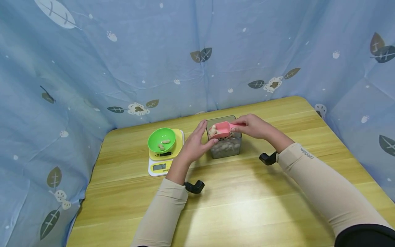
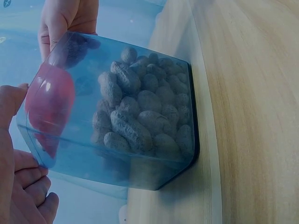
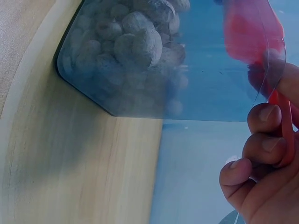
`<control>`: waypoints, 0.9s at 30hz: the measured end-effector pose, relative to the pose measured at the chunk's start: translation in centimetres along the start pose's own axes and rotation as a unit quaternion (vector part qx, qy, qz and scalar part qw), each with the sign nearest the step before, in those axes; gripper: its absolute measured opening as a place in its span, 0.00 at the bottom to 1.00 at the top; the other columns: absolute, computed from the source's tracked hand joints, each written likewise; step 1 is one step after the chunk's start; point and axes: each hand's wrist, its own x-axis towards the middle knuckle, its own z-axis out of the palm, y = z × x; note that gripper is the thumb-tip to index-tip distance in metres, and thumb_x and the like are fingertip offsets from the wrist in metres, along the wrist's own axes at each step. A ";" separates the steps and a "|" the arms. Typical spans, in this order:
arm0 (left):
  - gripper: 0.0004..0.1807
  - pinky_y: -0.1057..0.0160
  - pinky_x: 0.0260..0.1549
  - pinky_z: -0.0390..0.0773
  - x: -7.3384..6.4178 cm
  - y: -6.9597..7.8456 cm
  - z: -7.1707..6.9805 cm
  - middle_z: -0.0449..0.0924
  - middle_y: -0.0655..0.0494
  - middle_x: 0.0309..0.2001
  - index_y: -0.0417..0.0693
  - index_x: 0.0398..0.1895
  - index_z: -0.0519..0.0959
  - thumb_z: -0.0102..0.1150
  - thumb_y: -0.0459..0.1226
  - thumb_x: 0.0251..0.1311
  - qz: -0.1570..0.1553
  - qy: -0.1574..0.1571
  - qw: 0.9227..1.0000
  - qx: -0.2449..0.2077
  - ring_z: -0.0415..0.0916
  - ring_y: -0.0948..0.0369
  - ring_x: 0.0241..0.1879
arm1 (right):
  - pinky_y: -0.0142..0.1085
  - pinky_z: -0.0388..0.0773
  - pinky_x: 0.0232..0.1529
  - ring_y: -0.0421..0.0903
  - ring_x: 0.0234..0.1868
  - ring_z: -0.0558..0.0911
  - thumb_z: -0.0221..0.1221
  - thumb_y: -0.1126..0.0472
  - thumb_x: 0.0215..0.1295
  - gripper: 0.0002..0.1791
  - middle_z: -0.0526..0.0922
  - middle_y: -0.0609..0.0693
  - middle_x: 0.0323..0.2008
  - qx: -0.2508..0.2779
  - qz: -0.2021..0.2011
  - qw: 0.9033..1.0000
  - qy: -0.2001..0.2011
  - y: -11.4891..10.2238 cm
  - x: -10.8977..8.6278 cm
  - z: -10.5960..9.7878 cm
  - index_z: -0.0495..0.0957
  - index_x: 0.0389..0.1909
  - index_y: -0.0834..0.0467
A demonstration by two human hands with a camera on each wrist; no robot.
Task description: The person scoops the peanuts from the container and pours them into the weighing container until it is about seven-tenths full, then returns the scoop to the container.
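My right hand (image 1: 254, 127) holds the handle of a pink scoop (image 1: 223, 127), its fingers curled around it. Several unshelled peanuts (image 1: 213, 131) lie toward the scoop's left end. The scoop is at the top of a clear grey plastic container (image 1: 226, 155), just above the peanuts (image 2: 140, 112) inside. At the container's left side, my left hand (image 1: 194, 144) holds the rim, thumb at the front and fingers toward the back. In the right wrist view, the scoop's pink bowl (image 3: 250, 32) shows through the container wall, with the handle (image 3: 286, 135) in my fingers.
Left of the container, a green bowl (image 1: 152, 139) with a few peanuts stands on a yellow-and-white kitchen scale (image 1: 168, 164), its display lit with digits. All stand on a wooden table (image 1: 234, 206). A blue patterned curtain (image 1: 172, 51) hangs behind and at both sides.
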 end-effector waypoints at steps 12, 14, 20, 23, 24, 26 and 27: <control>0.51 0.47 0.72 0.56 0.0 -0.1 0.1 0.43 0.60 0.80 0.58 0.80 0.46 0.51 0.67 0.61 0.001 0.004 1.000 0.002 0.47 0.54 0.77 | 0.45 0.77 0.47 0.50 0.49 0.81 0.59 0.53 0.70 0.19 0.84 0.56 0.52 0.005 0.020 1.000 0.008 0.0 -0.4 -0.3 0.81 0.57 0.57; 0.50 0.47 0.72 0.56 0.0 -0.1 0.1 0.42 0.61 0.80 0.58 0.80 0.46 0.51 0.67 0.61 0.000 0.003 1.000 -0.002 0.46 0.55 0.77 | 0.46 0.77 0.49 0.51 0.51 0.80 0.59 0.52 0.70 0.20 0.83 0.57 0.53 0.004 0.025 1.000 0.010 -0.1 -0.5 -0.4 0.81 0.58 0.57; 0.48 0.48 0.73 0.53 -0.1 -0.2 -0.2 0.40 0.64 0.80 0.62 0.80 0.44 0.52 0.65 0.63 -0.001 0.005 1.000 -0.013 0.44 0.56 0.78 | 0.49 0.78 0.50 0.53 0.52 0.81 0.58 0.51 0.71 0.21 0.83 0.58 0.53 -0.003 0.028 0.999 0.016 -0.7 -0.5 -1.2 0.80 0.59 0.58; 0.48 0.48 0.74 0.52 -0.1 -0.2 -0.4 0.39 0.64 0.80 0.63 0.80 0.43 0.49 0.66 0.63 -0.002 0.007 1.000 -0.014 0.43 0.56 0.78 | 0.50 0.78 0.52 0.54 0.54 0.80 0.57 0.51 0.72 0.23 0.82 0.60 0.56 -0.004 0.033 0.999 0.015 -1.0 -0.4 -1.6 0.78 0.61 0.59; 0.48 0.49 0.74 0.51 -0.2 -0.2 -0.5 0.39 0.64 0.80 0.63 0.80 0.43 0.49 0.67 0.63 -0.003 0.008 1.000 -0.015 0.43 0.56 0.78 | 0.50 0.77 0.52 0.54 0.54 0.80 0.57 0.50 0.72 0.23 0.81 0.60 0.56 -0.002 0.034 0.999 0.016 -1.1 -0.3 -1.7 0.78 0.61 0.60; 0.48 0.49 0.74 0.51 -0.2 -0.2 -0.8 0.39 0.65 0.80 0.63 0.80 0.43 0.49 0.67 0.63 -0.005 0.011 1.000 -0.017 0.42 0.57 0.78 | 0.50 0.78 0.52 0.54 0.53 0.81 0.57 0.50 0.72 0.24 0.81 0.60 0.57 0.000 0.039 0.999 0.019 -1.3 -0.2 -1.9 0.78 0.61 0.59; 0.48 0.49 0.74 0.51 -0.3 -0.2 -0.9 0.39 0.65 0.80 0.62 0.80 0.44 0.49 0.66 0.63 -0.005 0.013 1.000 -0.017 0.42 0.57 0.78 | 0.50 0.78 0.51 0.53 0.52 0.81 0.57 0.50 0.72 0.23 0.82 0.59 0.56 0.001 0.041 0.999 0.021 -1.5 -0.1 -1.9 0.78 0.61 0.59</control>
